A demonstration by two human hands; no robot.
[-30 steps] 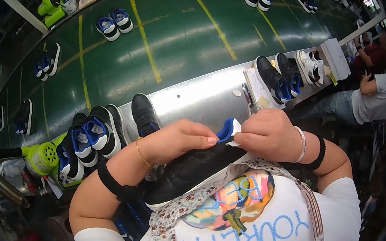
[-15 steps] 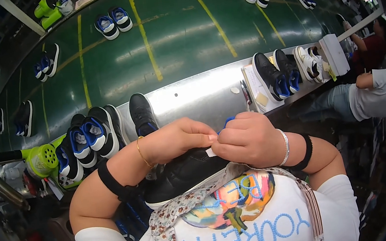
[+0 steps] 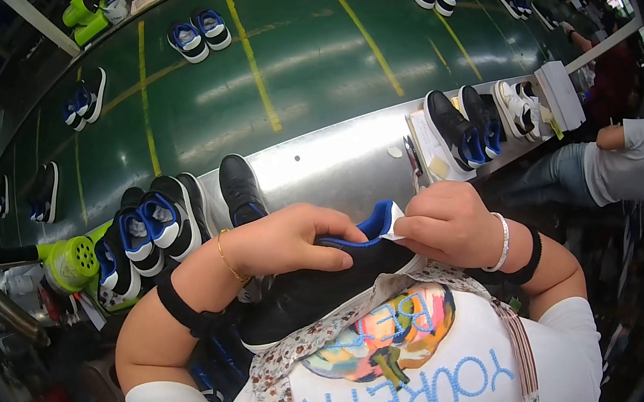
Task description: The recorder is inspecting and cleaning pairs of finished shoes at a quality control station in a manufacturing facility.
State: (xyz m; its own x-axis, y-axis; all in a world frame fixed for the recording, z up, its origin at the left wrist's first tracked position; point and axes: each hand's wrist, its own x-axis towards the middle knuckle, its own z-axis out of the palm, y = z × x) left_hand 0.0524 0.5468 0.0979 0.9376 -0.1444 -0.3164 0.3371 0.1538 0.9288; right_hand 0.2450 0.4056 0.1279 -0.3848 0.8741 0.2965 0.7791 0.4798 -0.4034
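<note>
A black sneaker (image 3: 295, 306) with a blue lining and a white sole lies sideways against my apron, toe to the left. My left hand (image 3: 287, 242) grips its collar, with fingers at the blue-lined opening and thumb on the outer side. At the heel end, my right hand (image 3: 447, 221) pinches the edge beside a white patch (image 3: 396, 222) on the collar; whether that patch is a tab or a loose piece I cannot tell. Just beyond my left hand, a second black sneaker (image 3: 239, 187) stands on the metal ledge (image 3: 310, 170).
Several black-and-white sneakers (image 3: 169, 213) cluster at left by a green tool (image 3: 70, 265). To the right stand black sneakers (image 3: 455, 130), white shoes (image 3: 517, 106) and a white box (image 3: 560, 95). Beyond runs a green belt (image 3: 194, 96) carrying pairs. Another person (image 3: 618, 166) is at right.
My hands have moved apart. The left has slid to the shoe's opening and the right has shifted to the heel, exposing the blue lining and white patch. A small white piece between my fingers no longer shows.
</note>
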